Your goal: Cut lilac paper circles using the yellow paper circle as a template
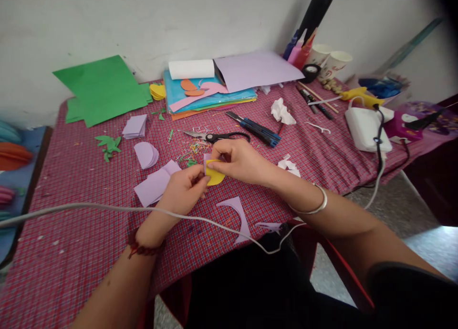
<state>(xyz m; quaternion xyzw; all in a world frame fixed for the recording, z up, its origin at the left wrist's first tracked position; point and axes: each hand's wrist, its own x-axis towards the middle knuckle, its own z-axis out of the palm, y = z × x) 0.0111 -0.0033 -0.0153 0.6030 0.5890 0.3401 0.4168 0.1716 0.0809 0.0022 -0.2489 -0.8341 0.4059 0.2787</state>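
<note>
Both my hands meet above the middle of the table. My right hand point(243, 163) pinches a yellow paper piece point(215, 175) with a rounded lower edge, laid against a purple paper point(206, 158). My left hand point(182, 188) holds the left edge of these papers between thumb and fingers. Purple rectangles point(152, 188) lie just left of my left hand, partly under it. Beyond them are a stack of purple rounded pieces point(146, 155) and a stack of purple squares point(135, 127). Black-handled scissors point(214, 137) lie just past my hands. A curved purple offcut point(239, 214) is nearer me.
A white cable point(121, 208) runs across in front of my wrists. Behind lie green sheets point(107, 93), a blue paper pack point(211, 99), a utility knife point(255, 128) and crumpled tissue point(282, 111). Paper cups point(336, 64) and a white box point(368, 128) stand right.
</note>
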